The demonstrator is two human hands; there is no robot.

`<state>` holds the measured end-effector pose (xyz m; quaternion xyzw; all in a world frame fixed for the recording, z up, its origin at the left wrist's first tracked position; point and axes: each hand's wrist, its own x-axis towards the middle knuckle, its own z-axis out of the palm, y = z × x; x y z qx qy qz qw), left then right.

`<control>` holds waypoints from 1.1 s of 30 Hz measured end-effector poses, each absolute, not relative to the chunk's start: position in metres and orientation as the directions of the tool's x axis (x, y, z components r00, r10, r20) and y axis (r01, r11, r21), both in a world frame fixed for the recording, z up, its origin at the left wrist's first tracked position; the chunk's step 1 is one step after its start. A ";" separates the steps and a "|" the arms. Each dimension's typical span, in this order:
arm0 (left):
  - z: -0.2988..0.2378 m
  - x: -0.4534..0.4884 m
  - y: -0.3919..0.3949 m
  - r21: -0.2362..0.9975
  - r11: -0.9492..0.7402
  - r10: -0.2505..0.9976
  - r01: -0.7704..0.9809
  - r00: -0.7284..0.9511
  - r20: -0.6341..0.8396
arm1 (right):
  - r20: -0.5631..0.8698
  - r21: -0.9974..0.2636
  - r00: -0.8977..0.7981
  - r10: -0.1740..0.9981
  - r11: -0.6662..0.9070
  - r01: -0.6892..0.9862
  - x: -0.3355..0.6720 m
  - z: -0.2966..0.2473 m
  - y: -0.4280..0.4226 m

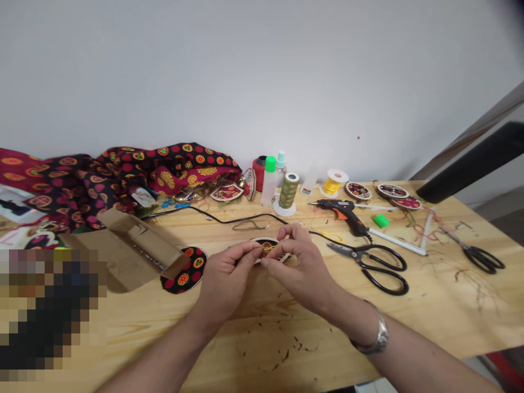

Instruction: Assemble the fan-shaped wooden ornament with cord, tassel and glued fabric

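Close together at the middle of the table, both my hands work over a small oval piece (258, 240) with dark patterned fabric and a pale rim. Yellow thread (269, 249) shows between the fingertips, above the oval piece. My left hand (225, 278) is closed, its thumb and index finger pinching at the thread. Opposite it, my right hand (305, 267) pinches the thread as well, its other fingers curled. The fingers cover most of the oval piece, and how the thread passes through it is hidden.
An open cardboard box (135, 254) and a patterned fabric piece (190, 270) lie left. Black-handled scissors (370, 262), a glue gun (341, 213) and a glue stick (399, 241) lie right. Behind stand a green thread spool (289, 191), a yellow spool (331, 184) and a green-capped bottle (269, 183).
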<state>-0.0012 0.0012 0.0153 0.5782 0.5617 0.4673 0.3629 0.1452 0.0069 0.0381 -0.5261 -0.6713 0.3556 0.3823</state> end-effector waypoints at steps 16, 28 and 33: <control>0.009 -0.001 -0.003 0.802 -0.323 0.928 0.502 0.001 0.374 | -0.211 -0.968 -0.193 0.958 -0.178 0.175 0.145 0.041 0.010; 0.008 -0.002 -0.003 0.778 -0.338 0.916 0.530 -0.003 0.400 | -0.220 -0.974 -0.215 0.951 -0.202 0.101 0.146 0.040 0.010; 0.009 -0.003 -0.003 0.781 -0.339 0.918 0.525 0.001 0.397 | -0.191 -0.980 -0.225 0.955 -0.173 0.097 0.146 0.040 0.010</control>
